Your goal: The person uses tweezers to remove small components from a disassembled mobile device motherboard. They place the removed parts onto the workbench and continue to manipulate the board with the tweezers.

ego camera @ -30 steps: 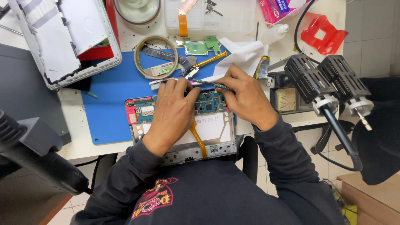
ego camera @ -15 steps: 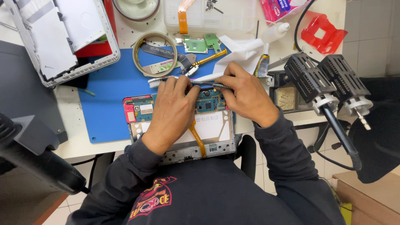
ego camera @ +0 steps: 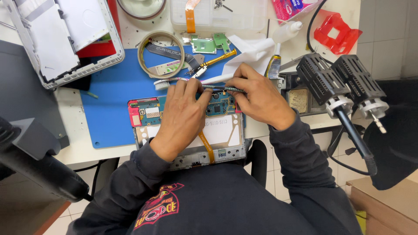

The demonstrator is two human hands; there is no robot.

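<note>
An opened tablet [ego camera: 191,130] is laid on a blue mat [ego camera: 113,100] at the near edge of the white table [ego camera: 78,150], circuit board exposed at its far end. The left hand [ego camera: 183,115] is rested on the tablet, fingers curled down onto the board. A thin dark tool [ego camera: 222,88] is pinched in the right hand [ego camera: 257,98], held level across the board, its left end met by the left fingertips. An orange flex ribbon [ego camera: 205,146] is seen running toward the near edge of the tablet. Just far of the hands: a tape roll [ego camera: 161,54], a yellow-handled screwdriver [ego camera: 217,58], white tissue [ego camera: 250,52]. A grey back cover [ego camera: 61,41] is placed far left. Black hot-air handles [ego camera: 339,87] are parked at right.
</note>
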